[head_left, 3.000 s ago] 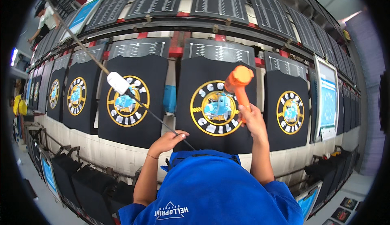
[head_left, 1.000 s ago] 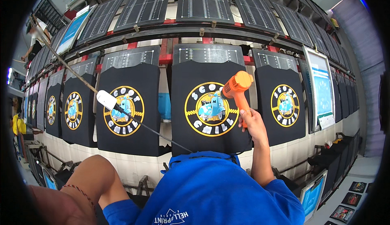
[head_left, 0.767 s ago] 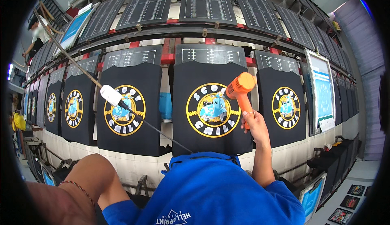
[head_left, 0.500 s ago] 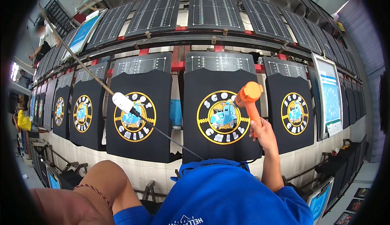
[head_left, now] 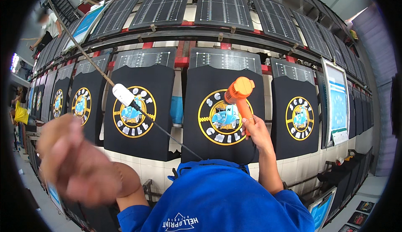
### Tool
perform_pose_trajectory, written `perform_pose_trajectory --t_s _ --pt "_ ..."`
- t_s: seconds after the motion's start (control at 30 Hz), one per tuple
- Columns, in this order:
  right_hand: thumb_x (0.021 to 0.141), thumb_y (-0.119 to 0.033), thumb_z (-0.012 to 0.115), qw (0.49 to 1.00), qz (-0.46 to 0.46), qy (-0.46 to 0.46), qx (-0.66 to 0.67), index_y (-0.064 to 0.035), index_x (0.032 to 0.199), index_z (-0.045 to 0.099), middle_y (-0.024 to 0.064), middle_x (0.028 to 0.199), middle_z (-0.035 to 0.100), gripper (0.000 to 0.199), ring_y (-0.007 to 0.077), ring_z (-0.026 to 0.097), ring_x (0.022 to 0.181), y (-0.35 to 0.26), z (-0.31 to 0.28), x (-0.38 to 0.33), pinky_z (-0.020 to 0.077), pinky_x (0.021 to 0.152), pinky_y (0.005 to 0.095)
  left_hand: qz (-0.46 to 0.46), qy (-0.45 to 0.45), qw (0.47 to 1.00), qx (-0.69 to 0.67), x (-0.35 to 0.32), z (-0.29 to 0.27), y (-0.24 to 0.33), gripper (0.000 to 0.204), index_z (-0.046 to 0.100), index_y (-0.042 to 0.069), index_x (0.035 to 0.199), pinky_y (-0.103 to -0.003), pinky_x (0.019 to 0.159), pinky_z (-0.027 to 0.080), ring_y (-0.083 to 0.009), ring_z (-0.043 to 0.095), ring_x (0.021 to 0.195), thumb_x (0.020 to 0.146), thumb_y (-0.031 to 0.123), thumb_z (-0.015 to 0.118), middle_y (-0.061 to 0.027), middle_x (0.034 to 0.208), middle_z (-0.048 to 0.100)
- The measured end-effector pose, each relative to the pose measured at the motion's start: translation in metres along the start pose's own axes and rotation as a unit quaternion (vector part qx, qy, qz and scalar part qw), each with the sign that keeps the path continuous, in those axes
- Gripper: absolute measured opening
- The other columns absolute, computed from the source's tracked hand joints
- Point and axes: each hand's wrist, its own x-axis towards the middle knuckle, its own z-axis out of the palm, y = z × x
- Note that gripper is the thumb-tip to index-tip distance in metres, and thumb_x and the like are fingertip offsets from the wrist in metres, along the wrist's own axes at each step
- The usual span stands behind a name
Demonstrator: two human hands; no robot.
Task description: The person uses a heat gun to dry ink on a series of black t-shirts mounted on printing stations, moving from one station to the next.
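Right hand (head_left: pixel 256 132) grips heat gun (head_left: pixel 241 93) by handle, right of frame centre, over shirt (head_left: pixel 205 79); low grip apparently spares hand from gun's head. Left hand (head_left: pixel 77 161) blurred, lower left; finger closure cannot be told. Board (head_left: pixel 224 58) likely supports shirt flat.
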Motion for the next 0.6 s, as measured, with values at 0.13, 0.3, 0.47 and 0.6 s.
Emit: perform_pose_trajectory --t_s 0.13,0.3,0.47,0.6 --pt "0.095 -0.028 0.06 1.0 -0.009 0.016 -0.007 -0.0027 0.1 0.057 -0.0003 0.069 0.055 0.026 0.0077 0.057 0.059 0.002 0.0 0.005 0.0422 0.045 0.0208 -0.238 0.008 0.971 -0.017 -0.069 0.042 -0.034 0.023 0.059 -0.005 0.101 -0.029 0.08 0.044 -0.019 0.055 0.089 0.097 0.016 0.051 -0.0111 0.098 0.057" --pt "0.093 -0.024 0.062 0.999 0.018 0.001 0.042 0.0001 0.102 0.057 -0.0001 0.069 0.055 0.026 0.0071 0.055 0.057 -0.004 0.001 0.008 0.0426 0.047 0.0208 -0.354 0.005 0.935 0.001 -0.146 0.039 -0.055 0.013 0.057 -0.003 0.098 -0.024 0.077 0.042 -0.0112 0.051 0.085 0.098 0.005 0.047 -0.0069 0.094 0.055" --pt "0.094 -0.025 0.062 0.999 0.025 -0.033 0.029 -0.0007 0.103 0.057 -0.0005 0.069 0.055 0.027 0.0065 0.055 0.057 0.002 0.003 0.011 0.0427 0.046 0.0206 -0.472 0.064 0.879 -0.004 -0.204 0.034 -0.058 0.017 0.058 0.0 0.095 -0.022 0.074 0.042 -0.0082 0.049 0.08 0.101 0.011 0.047 -0.0018 0.087 0.055" --pt "0.094 -0.026 0.062 0.998 0.025 -0.052 -0.003 -0.0017 0.103 0.057 -0.001 0.069 0.055 0.026 0.006 0.055 0.057 -0.002 0.013 0.008 0.0428 0.047 0.0202 -0.545 0.075 0.835 0.004 -0.246 0.036 -0.061 0.018 0.059 0.0 0.095 -0.023 0.072 0.043 -0.0079 0.05 0.078 0.101 0.013 0.047 -0.0019 0.085 0.057"
